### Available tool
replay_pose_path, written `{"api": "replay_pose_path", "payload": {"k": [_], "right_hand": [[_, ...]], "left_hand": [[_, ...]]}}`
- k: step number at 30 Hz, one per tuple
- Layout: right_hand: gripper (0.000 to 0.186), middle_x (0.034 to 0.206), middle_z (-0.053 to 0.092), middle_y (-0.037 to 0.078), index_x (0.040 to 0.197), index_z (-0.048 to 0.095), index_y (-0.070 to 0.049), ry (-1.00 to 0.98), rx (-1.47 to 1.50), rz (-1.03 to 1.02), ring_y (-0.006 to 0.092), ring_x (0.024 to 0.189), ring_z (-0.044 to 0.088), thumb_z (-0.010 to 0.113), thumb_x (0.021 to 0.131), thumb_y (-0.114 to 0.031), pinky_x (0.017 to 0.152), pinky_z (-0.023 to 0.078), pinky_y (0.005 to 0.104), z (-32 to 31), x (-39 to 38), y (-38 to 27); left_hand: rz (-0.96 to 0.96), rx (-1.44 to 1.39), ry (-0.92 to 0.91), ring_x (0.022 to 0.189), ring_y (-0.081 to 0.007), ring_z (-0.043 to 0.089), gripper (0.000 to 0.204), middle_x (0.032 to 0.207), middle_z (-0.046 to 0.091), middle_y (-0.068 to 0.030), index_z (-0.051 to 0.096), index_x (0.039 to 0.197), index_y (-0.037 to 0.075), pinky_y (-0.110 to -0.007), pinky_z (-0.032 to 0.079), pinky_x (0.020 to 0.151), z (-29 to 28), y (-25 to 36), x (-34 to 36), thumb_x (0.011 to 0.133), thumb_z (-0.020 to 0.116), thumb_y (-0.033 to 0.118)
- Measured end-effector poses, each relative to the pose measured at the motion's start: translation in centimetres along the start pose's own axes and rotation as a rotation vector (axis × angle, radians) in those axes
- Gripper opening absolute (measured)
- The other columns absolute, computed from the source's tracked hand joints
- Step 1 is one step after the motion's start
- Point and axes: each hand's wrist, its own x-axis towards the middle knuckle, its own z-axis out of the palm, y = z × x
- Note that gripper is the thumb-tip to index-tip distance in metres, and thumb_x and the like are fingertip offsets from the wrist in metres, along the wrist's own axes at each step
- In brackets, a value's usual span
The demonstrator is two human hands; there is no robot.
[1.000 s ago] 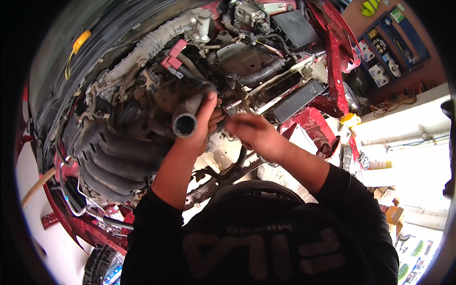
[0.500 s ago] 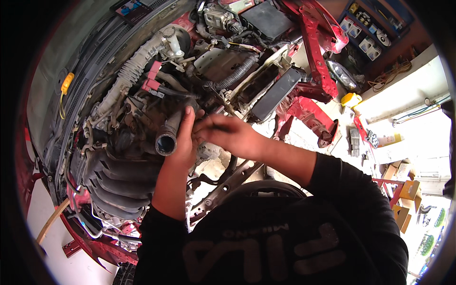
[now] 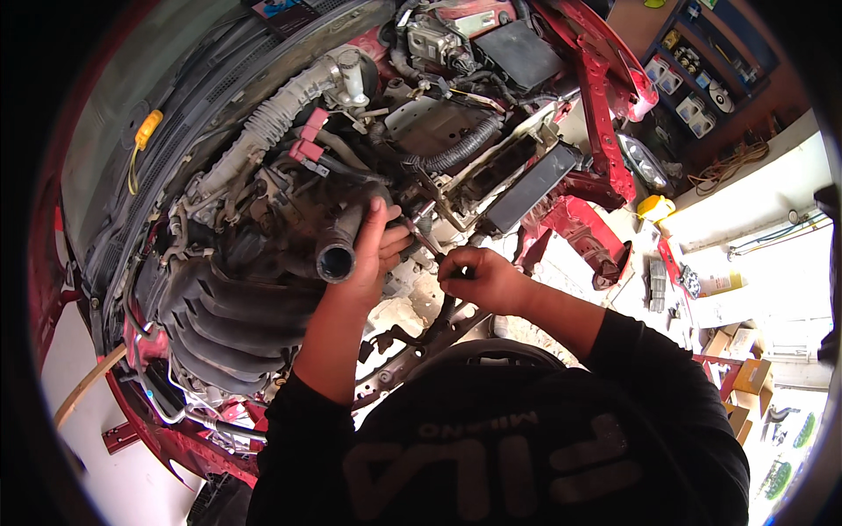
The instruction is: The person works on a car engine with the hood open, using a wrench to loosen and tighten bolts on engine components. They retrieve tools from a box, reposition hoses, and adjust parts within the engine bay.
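A dark hose (image 3: 344, 235) with an open round end points toward me over the engine. My left hand (image 3: 379, 250) is beside it, thumb stretched up against its side and fingers apart, reaching toward a slim metal hand tool (image 3: 425, 235). That tool has a shiny end near my left fingertips. My right hand (image 3: 481, 279) is closed around its near end, so most of the grip is hidden. Below the hose lies the black ribbed intake manifold (image 3: 241, 307). Above it stands a red connector block (image 3: 309, 140) with a dark cable.
A pale corrugated duct (image 3: 254, 140) runs along the windscreen side. Beyond my right hand are a black rectangular cover (image 3: 531, 188) and red body frame parts (image 3: 605, 131). A headlight (image 3: 645, 162) and a shelf of bottles (image 3: 702, 66) stand at the far right. A yellow-handled item (image 3: 148, 129) lies at left.
My right hand has drawn away from my left, rightward and slightly down, and the metal tool now shows between them. My left hand remains beside the hose. The whole view has shifted a little.
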Motion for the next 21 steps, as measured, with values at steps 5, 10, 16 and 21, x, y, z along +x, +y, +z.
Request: {"api": "replay_pose_path", "payload": {"k": [5, 10, 16, 21], "right_hand": [[0.031, 0.109, 0.076, 0.005, 0.123, 0.074, -0.003, 0.057, 0.481, 0.021, 0.0155, 0.103, 0.069, 0.074, 0.108, -0.030, 0.097, 0.056, 0.0338, 1.1, 3.0, -6.5], [0.018, 0.107, 0.070, 0.003, 0.121, 0.069, -0.005, 0.109, 0.134, -0.175, 0.0136, 0.103, 0.065, 0.074, 0.108, -0.016, 0.095, 0.054, 0.0314, 1.8, 2.0, -6.5], [0.014, 0.107, 0.066, 0.003, 0.117, 0.069, -0.006, 0.071, 0.051, -0.296, 0.0133, 0.099, 0.062, 0.077, 0.106, -0.009, 0.088, 0.053, 0.0322, 1.2, 1.3, -1.5], [0.007, 0.106, 0.070, 0.006, 0.109, 0.073, -0.005, 0.053, 0.131, -0.164, 0.0146, 0.103, 0.067, 0.073, 0.110, -0.012, 0.092, 0.054, 0.0329, 0.3, -0.3, 1.8]], "left_hand": [[0.078, -0.104, 0.004, 0.148, -0.0274, 0.057, 0.092, 0.153, 0.069, -0.0122, 0.056, 0.160, 0.011, -0.048, 0.032, 0.127, -0.2, -0.6, 0.4, 0.104, 0.053, 0.084], [0.059, -0.113, 0.054, 0.124, -0.0198, 0.069, 0.077, 0.134, 0.077, -0.0083, 0.064, 0.147, 0.014, -0.038, 0.045, 0.110, 0.0, -0.1, 0.3, 0.106, 0.057, 0.079], [0.028, -0.098, 0.050, 0.117, -0.0215, 0.070, 0.093, 0.133, 0.077, -0.0132, 0.059, 0.152, 0.008, -0.035, 0.044, 0.104, 0.5, 0.5, -0.6, 0.102, 0.055, 0.086], [0.003, 0.016, 0.017, 0.151, -0.0368, 0.055, 0.113, 0.155, 0.065, -0.0251, 0.044, 0.168, 0.003, -0.053, 0.029, 0.129, 0.7, 0.8, -0.7, 0.100, 0.044, 0.094]]}}
